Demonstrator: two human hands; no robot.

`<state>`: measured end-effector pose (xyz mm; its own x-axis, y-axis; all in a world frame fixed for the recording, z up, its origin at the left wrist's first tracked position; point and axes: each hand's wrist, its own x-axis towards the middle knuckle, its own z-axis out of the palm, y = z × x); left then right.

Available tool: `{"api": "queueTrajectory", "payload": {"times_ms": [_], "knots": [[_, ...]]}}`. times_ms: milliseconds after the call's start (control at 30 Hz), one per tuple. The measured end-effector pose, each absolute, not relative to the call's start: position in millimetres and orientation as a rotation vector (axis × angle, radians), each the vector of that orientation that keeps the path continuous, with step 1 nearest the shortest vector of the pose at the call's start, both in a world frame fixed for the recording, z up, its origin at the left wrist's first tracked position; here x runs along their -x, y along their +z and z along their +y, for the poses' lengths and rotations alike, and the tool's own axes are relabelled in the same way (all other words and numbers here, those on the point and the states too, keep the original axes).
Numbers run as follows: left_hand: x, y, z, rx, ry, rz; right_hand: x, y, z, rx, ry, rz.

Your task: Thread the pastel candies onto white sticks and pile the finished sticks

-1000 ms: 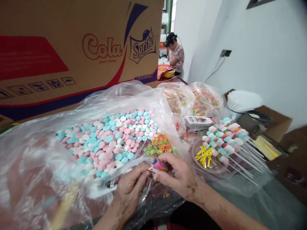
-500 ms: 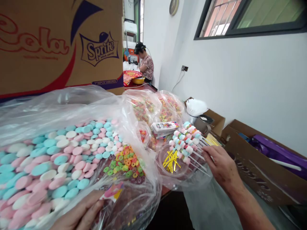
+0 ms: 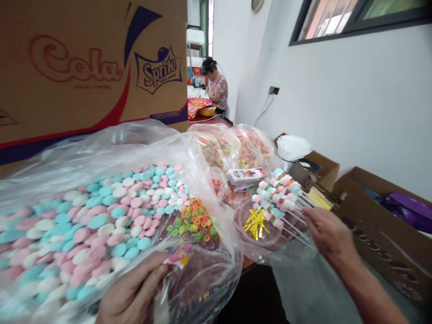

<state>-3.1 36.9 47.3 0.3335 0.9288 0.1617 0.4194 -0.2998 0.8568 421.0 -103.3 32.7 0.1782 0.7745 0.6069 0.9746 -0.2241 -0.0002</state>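
White skewer sticks (image 3: 297, 222) are pointing right toward our right hand (image 3: 329, 234), its fingers loosely spread, touching them. Our left hand (image 3: 135, 292) is pinching a small wrapper (image 3: 178, 255).

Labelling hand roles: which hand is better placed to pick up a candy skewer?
Right. The right hand is at the white sticks of the pastel candy skewers; the left hand holds a small pink-and-yellow label.

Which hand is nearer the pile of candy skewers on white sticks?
Right. The right hand is at the stick ends of the pile of candy skewers; the left hand is far off to its left, holding a small pink label.
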Motion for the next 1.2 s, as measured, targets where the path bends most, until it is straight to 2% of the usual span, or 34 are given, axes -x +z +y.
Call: {"api": "queueTrajectory", "payload": {"times_ms": [67,167,267,533,800,1067,1200], "knots": [[2,51,34,-1.843,0.836,1.134,-421,41,-110,1.992,-0.675,-1.537],[2,52,34,-1.833,0.76,1.02,-406,60,-109,1.934,-0.337,-1.513],[6,50,34,-1.796,0.701,1.006,-372,81,-93,1.723,-0.209,-1.692],[14,56,29,-1.621,0.696,0.957,-306,111,-41,1.187,-0.184,-2.181],[17,61,32,-1.487,0.703,0.897,-307,119,-33,1.17,-0.394,-2.218],[14,59,33,-1.392,0.692,0.893,-307,119,-36,1.086,-0.471,-2.307],[13,62,34,-1.4,0.663,0.91,-310,123,-38,1.027,-0.41,-2.365]]}}
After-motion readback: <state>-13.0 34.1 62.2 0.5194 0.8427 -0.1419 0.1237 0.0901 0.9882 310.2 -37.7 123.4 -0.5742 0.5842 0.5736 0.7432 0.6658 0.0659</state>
